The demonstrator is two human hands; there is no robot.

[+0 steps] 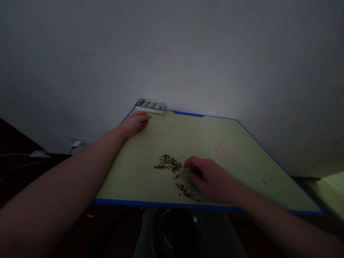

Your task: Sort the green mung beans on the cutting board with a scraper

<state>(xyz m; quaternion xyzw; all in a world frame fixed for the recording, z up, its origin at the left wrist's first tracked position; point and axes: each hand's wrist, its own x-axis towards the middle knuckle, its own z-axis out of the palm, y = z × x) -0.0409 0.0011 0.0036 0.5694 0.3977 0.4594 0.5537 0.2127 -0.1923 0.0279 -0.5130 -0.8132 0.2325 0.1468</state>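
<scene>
My right hand [212, 179] is above the near part of the table, thumb and fingers closed on a clear plastic piece [184, 176] whose exact kind I cannot make out. Small green beans [168, 163] lie scattered just left of it, and more lie between the plastic and the near edge. Toward the far left corner, my left hand [135, 123] rests on the tabletop with its fingers curled in; nothing shows in them. Below the near edge, a dark round bowl [177, 229] with a shiny rim sits between my legs.
The pale table [193, 132] has a blue rim and stands against a grey wall. A white box [150, 107] sits at its far left corner. On the right is a pale patch [227, 149]. A plug [77, 144] with a cable is low on the left.
</scene>
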